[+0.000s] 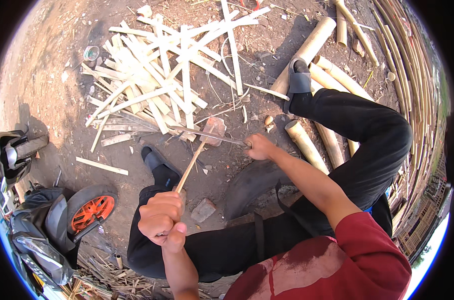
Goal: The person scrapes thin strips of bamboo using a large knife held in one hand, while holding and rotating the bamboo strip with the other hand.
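the left hand (pixel 162 220) is curled in a fist around a thin bamboo strip (pixel 192 166); the right hand (pixel 259 146) grips a knife (pixel 232 140). knife and strip cross over a brick (pixel 220 125) on the ground (pixel 122 190), near a pile of slats (pixel 159 102).

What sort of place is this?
Likely an outdoor bamboo-working yard: split strips are piled on bare dirt, thick poles lie nearby, and the right hand holds a blade.
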### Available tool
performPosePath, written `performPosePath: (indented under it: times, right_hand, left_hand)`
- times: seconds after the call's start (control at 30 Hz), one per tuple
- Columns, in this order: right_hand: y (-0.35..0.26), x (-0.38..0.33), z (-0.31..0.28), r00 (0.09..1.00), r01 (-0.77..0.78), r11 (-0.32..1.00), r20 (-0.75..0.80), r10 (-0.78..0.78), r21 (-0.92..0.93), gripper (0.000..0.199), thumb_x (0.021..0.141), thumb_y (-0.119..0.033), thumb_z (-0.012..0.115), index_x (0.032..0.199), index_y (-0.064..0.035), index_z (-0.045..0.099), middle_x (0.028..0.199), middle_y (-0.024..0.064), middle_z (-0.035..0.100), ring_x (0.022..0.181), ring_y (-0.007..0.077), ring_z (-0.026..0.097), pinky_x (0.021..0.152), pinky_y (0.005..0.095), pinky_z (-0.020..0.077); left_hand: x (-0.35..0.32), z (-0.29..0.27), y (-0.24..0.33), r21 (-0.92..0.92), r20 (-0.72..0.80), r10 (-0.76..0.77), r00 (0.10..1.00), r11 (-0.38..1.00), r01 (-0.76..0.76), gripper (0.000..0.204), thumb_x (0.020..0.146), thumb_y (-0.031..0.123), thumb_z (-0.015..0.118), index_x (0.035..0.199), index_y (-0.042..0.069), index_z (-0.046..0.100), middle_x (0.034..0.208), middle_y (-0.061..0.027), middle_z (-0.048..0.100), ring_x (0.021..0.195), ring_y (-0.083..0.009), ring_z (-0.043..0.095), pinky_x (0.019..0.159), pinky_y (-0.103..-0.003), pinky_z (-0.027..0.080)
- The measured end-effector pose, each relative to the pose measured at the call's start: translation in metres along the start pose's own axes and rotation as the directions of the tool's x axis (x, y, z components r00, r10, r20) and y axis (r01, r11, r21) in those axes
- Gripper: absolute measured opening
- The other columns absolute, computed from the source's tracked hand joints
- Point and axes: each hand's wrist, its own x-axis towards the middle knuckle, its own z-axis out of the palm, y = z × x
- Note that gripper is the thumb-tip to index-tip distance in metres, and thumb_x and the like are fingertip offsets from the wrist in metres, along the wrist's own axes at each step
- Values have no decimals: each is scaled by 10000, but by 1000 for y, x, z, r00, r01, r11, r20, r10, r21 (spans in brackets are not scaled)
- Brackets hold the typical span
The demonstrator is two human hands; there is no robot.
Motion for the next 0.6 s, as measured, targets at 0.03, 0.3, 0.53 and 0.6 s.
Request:
performPosePath:
  times: [0.03,0.3,0.53,0.6]
  right_hand:
    - [-1,-5,0,999,41,999,21,-41,28,316,759,-258,682,825,51,693,816,305,664,870,446,675,807,496,528]
    - [-3,-16,2,986,-155,987,-66,153,-38,286,768,-219,658,924,16,706,870,297,675,897,460,658,841,498,522]
    - [-193,-68,-22,974,222,912,-112,-195,345,239,774,-188,634,839,36,684,756,303,644,792,448,656,741,493,511]
    - [-216,-78,-18,972,233,878,-124,-199,418,238,777,-192,631,805,40,672,757,298,646,780,449,651,725,490,508]
  left_hand:
    - [1,0,2,-2,-23,0,1000,1000,-1,471,717,59,670,531,97,239,442,19,276,362,-123,230,418,-282,176]
    - [-6,-11,-4,-8,-298,31,954,999,-35,363,839,106,513,592,140,249,483,19,230,458,-106,161,519,-323,183]
    - [-4,9,-6,-43,-579,24,815,997,-60,416,956,218,396,585,161,217,504,22,182,491,-101,152,519,-309,188]
    - [-6,12,-7,-52,-594,23,804,996,-67,415,948,208,402,581,160,216,502,23,181,486,-99,154,513,-307,186]
